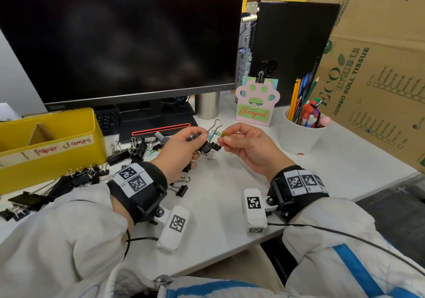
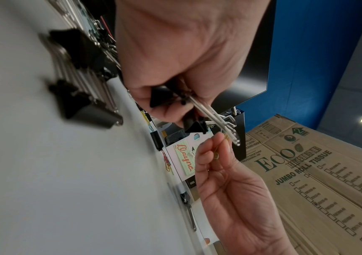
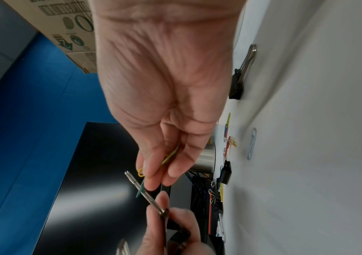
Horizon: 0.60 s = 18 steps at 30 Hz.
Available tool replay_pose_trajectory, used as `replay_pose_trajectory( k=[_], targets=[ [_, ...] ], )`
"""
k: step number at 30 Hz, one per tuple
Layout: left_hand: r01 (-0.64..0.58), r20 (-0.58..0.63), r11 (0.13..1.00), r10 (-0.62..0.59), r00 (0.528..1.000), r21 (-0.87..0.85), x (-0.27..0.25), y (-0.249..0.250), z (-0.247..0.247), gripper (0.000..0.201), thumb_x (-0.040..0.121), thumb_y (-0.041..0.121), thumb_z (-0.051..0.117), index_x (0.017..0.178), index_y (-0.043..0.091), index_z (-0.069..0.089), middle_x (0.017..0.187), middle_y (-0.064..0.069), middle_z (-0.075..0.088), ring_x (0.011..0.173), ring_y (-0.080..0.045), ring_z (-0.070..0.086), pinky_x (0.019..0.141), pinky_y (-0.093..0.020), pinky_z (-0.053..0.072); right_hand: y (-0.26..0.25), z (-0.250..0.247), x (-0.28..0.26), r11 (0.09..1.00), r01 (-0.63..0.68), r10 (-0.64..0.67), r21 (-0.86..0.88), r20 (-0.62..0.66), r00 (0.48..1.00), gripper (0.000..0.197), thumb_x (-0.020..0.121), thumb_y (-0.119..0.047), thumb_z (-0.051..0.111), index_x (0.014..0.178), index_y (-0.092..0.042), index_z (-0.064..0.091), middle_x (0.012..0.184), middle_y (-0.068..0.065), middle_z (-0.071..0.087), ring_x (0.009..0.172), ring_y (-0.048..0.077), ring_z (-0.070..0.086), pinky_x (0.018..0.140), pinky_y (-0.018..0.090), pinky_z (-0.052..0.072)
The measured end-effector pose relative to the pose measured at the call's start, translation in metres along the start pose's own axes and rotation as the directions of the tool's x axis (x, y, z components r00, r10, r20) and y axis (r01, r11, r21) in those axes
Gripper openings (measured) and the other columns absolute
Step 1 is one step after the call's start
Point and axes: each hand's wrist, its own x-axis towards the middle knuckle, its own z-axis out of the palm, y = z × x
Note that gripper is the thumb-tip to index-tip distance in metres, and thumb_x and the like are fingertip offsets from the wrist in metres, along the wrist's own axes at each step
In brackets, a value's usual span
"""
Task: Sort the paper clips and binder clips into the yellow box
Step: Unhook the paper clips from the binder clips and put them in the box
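Two hands are up over the desk (image 1: 230,205): the left hand (image 1: 181,150) is curled around a bunch of black binder clips (image 1: 208,147) with shiny wire handles, and the right hand (image 1: 248,145) pinches a thin yellow paper clip (image 1: 223,133) just beside them. More black binder clips (image 1: 76,178) lie scattered left of the left hand. Farther left sits the yellow box (image 1: 53,145), glossy plastic, taped label reading "paper clamps", contents hidden.
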Motion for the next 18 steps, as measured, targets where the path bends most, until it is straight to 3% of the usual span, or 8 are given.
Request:
replay_pose_trajectory(
  k=[8,13,16,18],
  targets=[
    [0.024,0.079,1.0,-0.022,0.997,-0.02,0.0,-0.002,0.008,0.015,0.098,0.032,0.062,0.11,0.026,0.07,0.078,0.002,0.061,0.052,-0.006,0.046,0.045,-0.02,0.038,0.0,0.003,0.0,1.0,-0.008,0.008,0.018,0.021,1.0,0.015,0.089,0.013,0.059,0.091,-0.002,0.062,0.081,0.016,0.074,0.073,0.021,0.073,0.068,0.024,0.058],
    [-0.048,-0.146,0.981,0.076,0.986,0.186,0.002,0.004,0.008,0.009,0.095,0.029,0.066,0.097,0.024,0.073,0.082,0.005,0.065,0.061,-0.011,0.053,0.047,-0.021,0.043,0.0,0.004,0.001,0.998,-0.059,0.059,0.0,0.04,0.997,0.018,0.088,0.013,0.06,0.096,-0.003,0.06,0.081,0.018,0.074,0.072,0.022,0.072,0.066,0.024,0.059],
    [0.0,-0.111,0.854,0.068,0.991,0.52,0.011,0.006,-0.01,0.014,0.096,0.026,0.058,0.099,0.022,0.072,0.093,0.001,0.068,0.073,-0.015,0.061,0.063,-0.024,0.051,-0.001,-0.003,0.005,0.993,-0.085,0.076,-0.077,-0.118,0.99,0.022,0.091,0.012,0.056,0.109,0.003,0.065,0.078,0.015,0.067,0.069,0.019,0.064,0.062,0.023,0.055],
    [0.07,-0.052,0.669,-0.046,0.998,0.74,0.017,0.009,-0.021,0.02,0.098,0.024,0.052,0.107,0.019,0.069,0.104,-0.004,0.068,0.086,-0.02,0.064,0.079,-0.031,0.057,0.001,-0.008,0.009,0.994,-0.087,0.063,-0.073,-0.29,0.955,0.022,0.092,0.009,0.049,0.098,0.005,0.069,0.072,0.012,0.058,0.063,0.017,0.054,0.054,0.023,0.046]
  ],
)
